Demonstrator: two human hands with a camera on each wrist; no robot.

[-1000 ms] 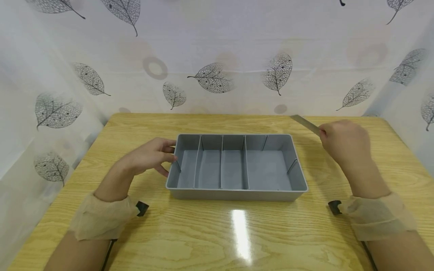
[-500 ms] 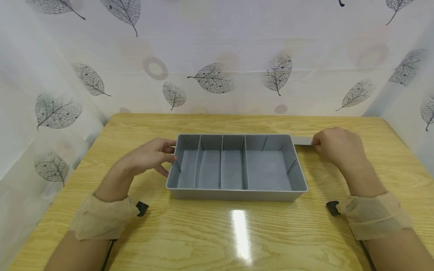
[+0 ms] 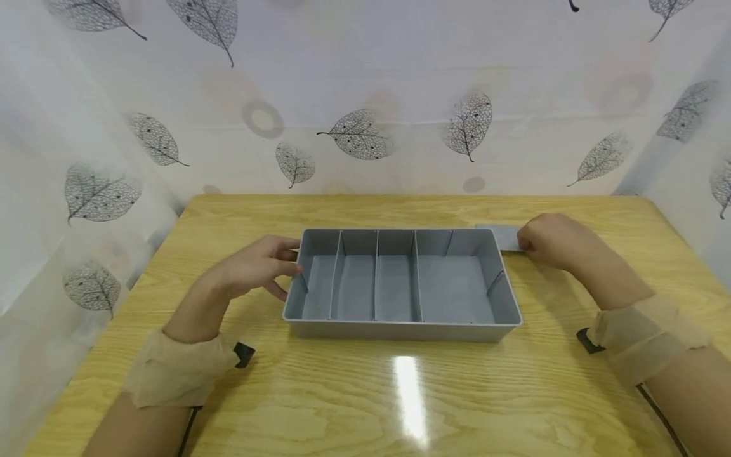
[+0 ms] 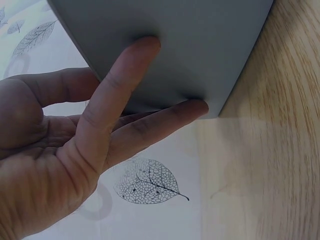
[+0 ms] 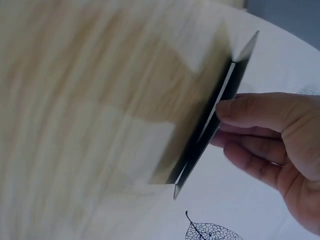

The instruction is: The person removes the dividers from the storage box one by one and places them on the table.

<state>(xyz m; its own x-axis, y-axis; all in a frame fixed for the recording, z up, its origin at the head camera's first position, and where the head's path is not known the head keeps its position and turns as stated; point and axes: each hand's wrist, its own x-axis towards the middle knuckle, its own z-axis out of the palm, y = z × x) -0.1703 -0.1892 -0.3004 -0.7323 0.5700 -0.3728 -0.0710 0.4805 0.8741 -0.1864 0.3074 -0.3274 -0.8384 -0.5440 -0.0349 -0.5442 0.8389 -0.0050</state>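
A grey tray (image 3: 400,330) with several upright dividers sits at the middle of the wooden table (image 3: 365,393). My left hand (image 3: 259,263) rests against the tray's left end wall (image 4: 190,50), with straight fingers pressed on it. My right hand (image 3: 551,241) is just beyond the tray's far right corner and pinches a thin grey divider panel (image 3: 502,236) that lies low over the table. In the right wrist view the panel (image 5: 215,115) shows edge-on, between thumb and fingers (image 5: 255,112).
White sheets printed with grey leaves (image 3: 356,133) close off the table at the back and both sides. Bare tabletop lies in front of the tray and along the far edge. Both wrists wear tan cuffs (image 3: 177,374).
My right hand has brought the panel down from a raised, tilted pose to lie nearly flat by the tray's far right corner, moving slightly left. The left hand and tray have stayed put.
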